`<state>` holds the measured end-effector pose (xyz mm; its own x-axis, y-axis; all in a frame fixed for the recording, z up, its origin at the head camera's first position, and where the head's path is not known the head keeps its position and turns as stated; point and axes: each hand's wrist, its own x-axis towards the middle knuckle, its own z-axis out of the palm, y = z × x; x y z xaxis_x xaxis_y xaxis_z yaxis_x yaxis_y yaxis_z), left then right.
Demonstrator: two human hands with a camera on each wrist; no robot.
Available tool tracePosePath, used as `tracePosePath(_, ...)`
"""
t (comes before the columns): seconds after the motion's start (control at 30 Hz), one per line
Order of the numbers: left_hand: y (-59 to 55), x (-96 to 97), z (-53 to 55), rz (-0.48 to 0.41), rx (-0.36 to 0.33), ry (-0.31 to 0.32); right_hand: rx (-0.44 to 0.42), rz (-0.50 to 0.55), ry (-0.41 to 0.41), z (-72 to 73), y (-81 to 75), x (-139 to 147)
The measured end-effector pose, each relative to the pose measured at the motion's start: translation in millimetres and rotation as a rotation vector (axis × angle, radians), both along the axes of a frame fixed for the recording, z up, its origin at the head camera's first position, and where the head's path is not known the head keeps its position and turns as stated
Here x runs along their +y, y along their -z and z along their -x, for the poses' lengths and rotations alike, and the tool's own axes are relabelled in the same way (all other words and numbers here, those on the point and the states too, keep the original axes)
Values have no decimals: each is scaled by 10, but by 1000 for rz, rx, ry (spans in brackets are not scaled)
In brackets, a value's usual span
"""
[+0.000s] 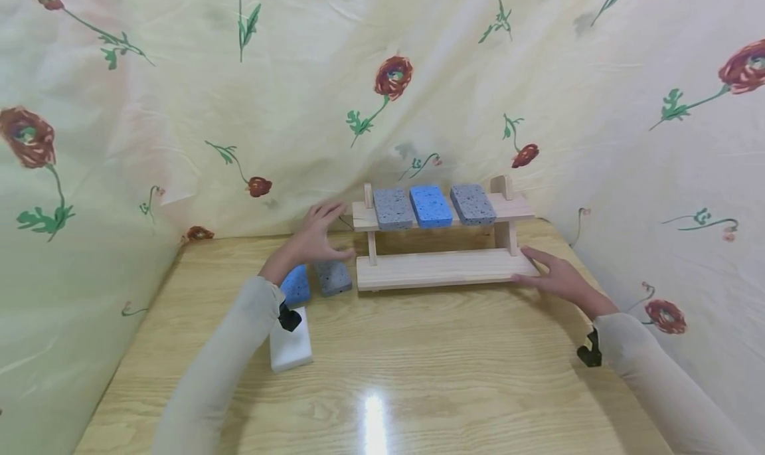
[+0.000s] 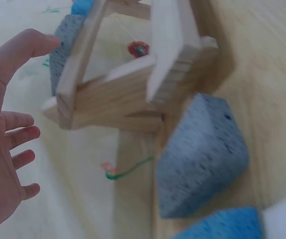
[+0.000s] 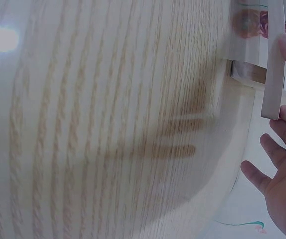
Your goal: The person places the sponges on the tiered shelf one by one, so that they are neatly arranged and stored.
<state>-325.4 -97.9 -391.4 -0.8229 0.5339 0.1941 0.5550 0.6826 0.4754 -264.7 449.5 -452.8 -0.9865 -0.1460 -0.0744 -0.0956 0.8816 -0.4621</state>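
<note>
A two-tier wooden shelf point(image 1: 439, 269) stands against the back wall. Its upper board carries a grey speckled sponge point(image 1: 392, 208), a blue sponge point(image 1: 431, 206) and another grey sponge point(image 1: 473, 204). My left hand point(image 1: 317, 236) is at the shelf's left end, thumb and fingers spread apart and holding nothing. Beneath that hand a grey sponge point(image 2: 202, 157) and a blue sponge point(image 2: 225, 226) lie on the table, partly covered in the head view. With thumb and index finger, my right hand point(image 1: 556, 275) holds the right end of the lower board point(image 3: 273, 64); the other fingers are spread.
A white sponge point(image 1: 291, 342) lies on the table point(image 1: 442, 362) nearer to me, below the left wrist. Floral cloth point(image 1: 299, 109) hangs behind the shelf and along both sides. The right cloth wall comes close to my right hand.
</note>
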Motion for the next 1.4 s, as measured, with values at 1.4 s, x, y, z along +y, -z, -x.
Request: tracePosePath(1.4, 691, -409, -99, 280, -109, -60, -23, -5, 4, -13, -42, -38)
